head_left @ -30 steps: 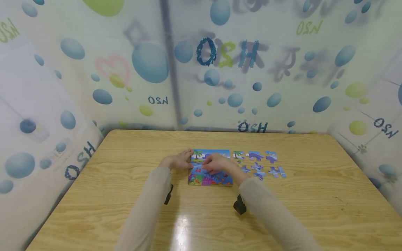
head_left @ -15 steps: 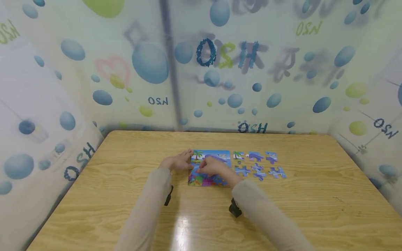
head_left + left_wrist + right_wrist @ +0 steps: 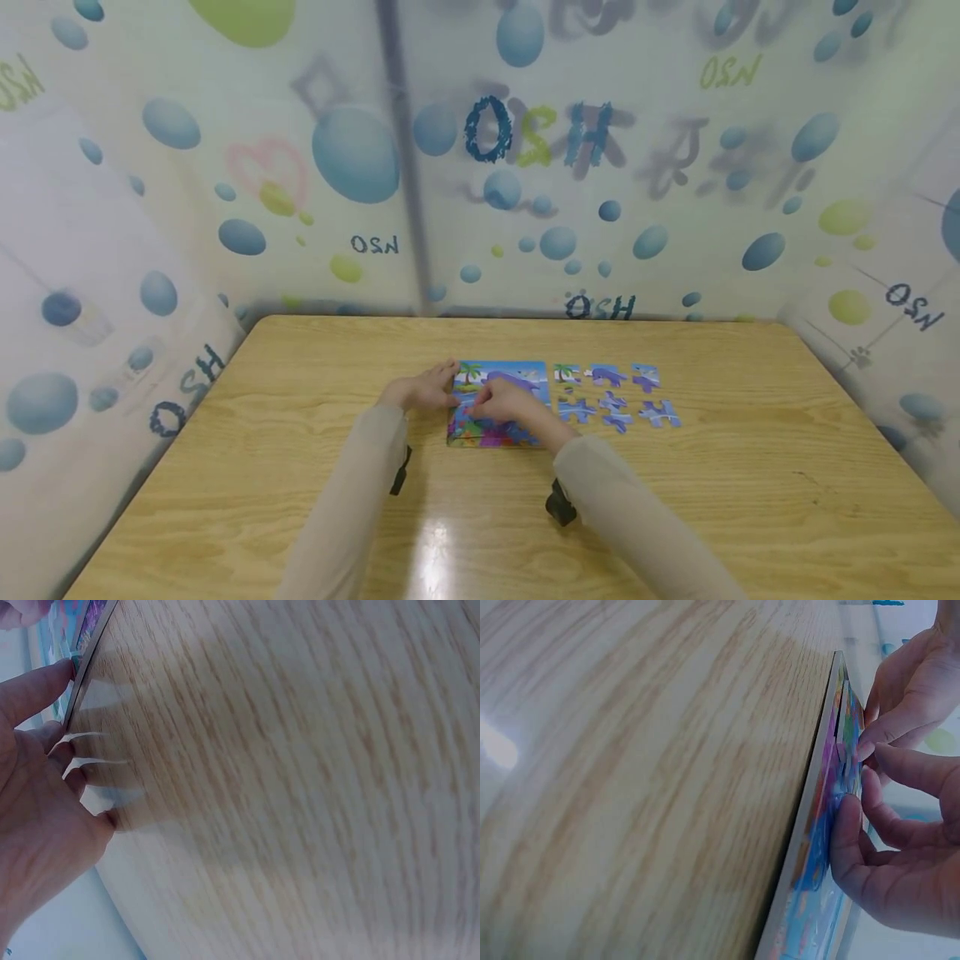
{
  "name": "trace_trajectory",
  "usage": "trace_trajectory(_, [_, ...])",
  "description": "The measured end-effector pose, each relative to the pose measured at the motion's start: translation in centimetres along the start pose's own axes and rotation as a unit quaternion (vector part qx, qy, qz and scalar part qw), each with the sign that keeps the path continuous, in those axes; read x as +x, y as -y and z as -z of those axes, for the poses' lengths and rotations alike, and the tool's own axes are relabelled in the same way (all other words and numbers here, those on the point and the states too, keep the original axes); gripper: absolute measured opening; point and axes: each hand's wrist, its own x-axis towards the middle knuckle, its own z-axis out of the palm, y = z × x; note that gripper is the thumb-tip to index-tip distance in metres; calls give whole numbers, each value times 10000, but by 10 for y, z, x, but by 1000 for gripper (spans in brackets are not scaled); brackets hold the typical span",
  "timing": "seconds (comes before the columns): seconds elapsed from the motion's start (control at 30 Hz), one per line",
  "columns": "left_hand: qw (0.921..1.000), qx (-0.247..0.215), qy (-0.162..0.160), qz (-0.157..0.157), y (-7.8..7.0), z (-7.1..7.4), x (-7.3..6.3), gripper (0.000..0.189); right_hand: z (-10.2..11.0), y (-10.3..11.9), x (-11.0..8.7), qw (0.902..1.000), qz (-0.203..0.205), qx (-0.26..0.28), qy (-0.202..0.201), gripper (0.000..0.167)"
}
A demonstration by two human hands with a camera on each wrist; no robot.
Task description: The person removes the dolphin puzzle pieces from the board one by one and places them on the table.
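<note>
A flat jigsaw board (image 3: 517,367) with a bright sea picture lies on the table, palm tree and purple dolphin along its far side. My left hand (image 3: 422,388) rests at its left edge, fingers extended; in the left wrist view the fingertips touch the board's rim (image 3: 88,656). My right hand (image 3: 504,402) is over the board, thumb and fingers bent together in a pinch. In the right wrist view a thin puzzle piece (image 3: 844,720) stands slightly raised from the board near both hands' fingertips. The right hand pinches this piece, its grip partly hidden behind the fingers.
Loose puzzle pieces lie in two rows right of the board, among them a palm piece (image 3: 566,373), a dolphin piece (image 3: 606,375) and a blue-purple piece (image 3: 660,413). The wooden table (image 3: 750,467) meets a patterned wall (image 3: 645,275) at its far edge.
My right hand has shifted left and slightly nearer over the board, uncovering the dolphin picture. A lifted edge now shows at the board's near-left corner. The left hand stays at the left edge.
</note>
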Motion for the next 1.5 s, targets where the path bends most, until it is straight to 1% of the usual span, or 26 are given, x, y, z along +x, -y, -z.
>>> trace_trajectory(0.17, [10000, 6, 7, -10, 1, 0, 0, 69, -1, -1, -1, 10000, 70, 17, -18, 19])
trace_trajectory(0.27, [10000, 85, 5, -33, 2, -1, 2, 68, -4, -1, -1, 9998, 192, 21, -26, 24])
trace_trajectory(0.5, [10000, 33, 1, -26, 3, -4, 1, 67, -11, 0, -5, 9984, 444, -261, -220, 51])
trace_trajectory(0.6, [10000, -11, 23, -19, 3, -4, 0, 68, -12, 0, -6, 9980, 461, -340, -252, 54])
trace_trajectory(0.73, [10000, -49, -6, -37, 1, -5, -1, 69, -12, 1, -6, 9983, 410, -358, -225, 50])
trace_trajectory(0.87, [10000, -2, -29, -33, 2, -4, 1, 69, -10, 1, -5, 9990, 341, -257, -146, 40])
trace_trajectory(0.93, [10000, -48, -16, -7, 2, -4, 2, 69, -8, 0, -4, 9993, 322, -186, -98, 34])
trace_trajectory(1.07, [10000, -60, 21, 57, 2, -4, 2, 69, -4, -1, -5, 9992, 370, -134, -14, 26])
trace_trajectory(1.17, [10000, 3, 14, 52, 2, -3, 2, 68, -2, -1, -6, 9991, 416, 78, 99, 26])
trace_trajectory(1.33, [10000, 59, -13, 11, 0, -3, 1, 67, 1, -4, -9, 9956, 440, 730, 388, 23])
trace_trajectory(1.5, [10000, 36, -20, 79, -1, -3, -2, 67, 6, -6, -13, 9943, 447, 858, 458, 23])
